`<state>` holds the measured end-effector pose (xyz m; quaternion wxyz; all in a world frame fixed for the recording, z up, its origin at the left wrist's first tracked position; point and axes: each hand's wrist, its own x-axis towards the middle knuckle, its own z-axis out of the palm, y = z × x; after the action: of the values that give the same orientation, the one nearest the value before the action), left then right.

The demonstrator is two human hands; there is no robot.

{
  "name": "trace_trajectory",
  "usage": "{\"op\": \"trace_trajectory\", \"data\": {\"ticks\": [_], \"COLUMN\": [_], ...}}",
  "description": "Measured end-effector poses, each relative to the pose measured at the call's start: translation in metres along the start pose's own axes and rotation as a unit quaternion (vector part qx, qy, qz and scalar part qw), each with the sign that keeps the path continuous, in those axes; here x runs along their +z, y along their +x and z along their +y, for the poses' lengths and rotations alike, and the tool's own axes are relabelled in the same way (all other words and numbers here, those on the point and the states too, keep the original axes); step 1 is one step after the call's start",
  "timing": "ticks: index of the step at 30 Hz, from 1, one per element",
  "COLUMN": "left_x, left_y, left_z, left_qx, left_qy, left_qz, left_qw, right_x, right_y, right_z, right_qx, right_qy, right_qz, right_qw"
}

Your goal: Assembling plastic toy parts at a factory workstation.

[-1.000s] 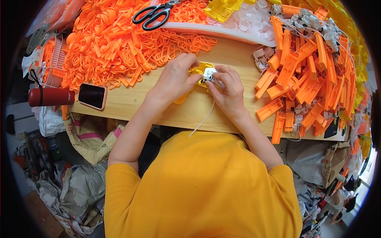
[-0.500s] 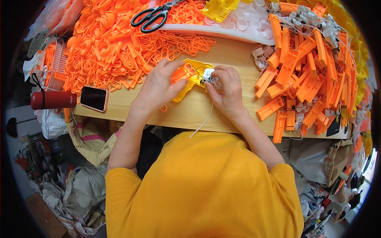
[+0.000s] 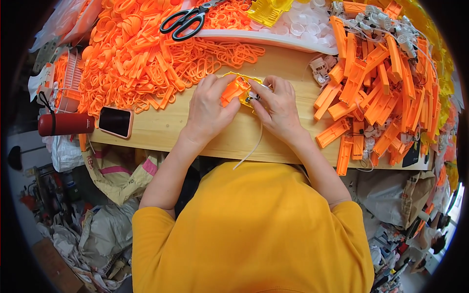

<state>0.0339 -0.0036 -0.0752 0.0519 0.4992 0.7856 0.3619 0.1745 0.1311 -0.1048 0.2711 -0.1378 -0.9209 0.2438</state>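
At the far left I see a red bottle (image 3: 68, 124) lying on its side, its dark strap looping up, and just beside it a dark-screened phone (image 3: 115, 121) flat on the wooden surface (image 3: 161, 129). Behind them spreads a heap of loose orange parts (image 3: 137, 58), with black-handled scissors (image 3: 190, 22) at its upper right edge.

Near the middle, I have the left hand (image 3: 207, 105) closed, thumb against fingers, around a small orange piece (image 3: 236, 89). That piece sits over the left part of a yellow shell (image 3: 244, 99), which is largely covered by both hands, above the bare wood. The right hand (image 3: 281, 107) is bent, thumb and fingertips close together at the shell's right end; I cannot tell exactly what they grip. A pale cord (image 3: 252, 150) trails from there toward the person's shirt (image 3: 254, 219).

Farther back, a white tray (image 3: 264, 38) carries translucent cups (image 3: 297, 28). At the right, I see orange housings (image 3: 359, 80) piled up, white mechanisms (image 3: 405, 44) and wires among them.
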Motion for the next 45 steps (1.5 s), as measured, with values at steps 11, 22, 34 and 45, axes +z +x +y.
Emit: {"op": "trace_trajectory", "data": {"ticks": [11, 22, 34, 45], "left_x": [0.016, -0.001, -0.073, -0.061], "left_y": [-0.003, -0.006, -0.046, -0.059], "left_z": [-0.007, -0.001, -0.030, -0.041], "left_qx": [0.002, -0.015, -0.132, -0.080], "left_qy": [-0.051, -0.023, 0.038, 0.020], "left_qz": [0.049, -0.030, -0.142, -0.171], "left_qw": [0.997, 0.999, 0.980, 0.982], "right_x": [0.004, 0.006, 0.003, -0.001], "right_y": [-0.002, -0.003, -0.001, 0.006], "right_z": [-0.005, -0.007, -0.002, -0.001], "right_qx": [0.001, -0.008, -0.009, -0.009], "right_qy": [0.003, -0.009, -0.010, 0.023], "right_qz": [0.022, 0.031, 0.029, 0.009], "right_qw": [1.000, 0.999, 0.999, 1.000]}}
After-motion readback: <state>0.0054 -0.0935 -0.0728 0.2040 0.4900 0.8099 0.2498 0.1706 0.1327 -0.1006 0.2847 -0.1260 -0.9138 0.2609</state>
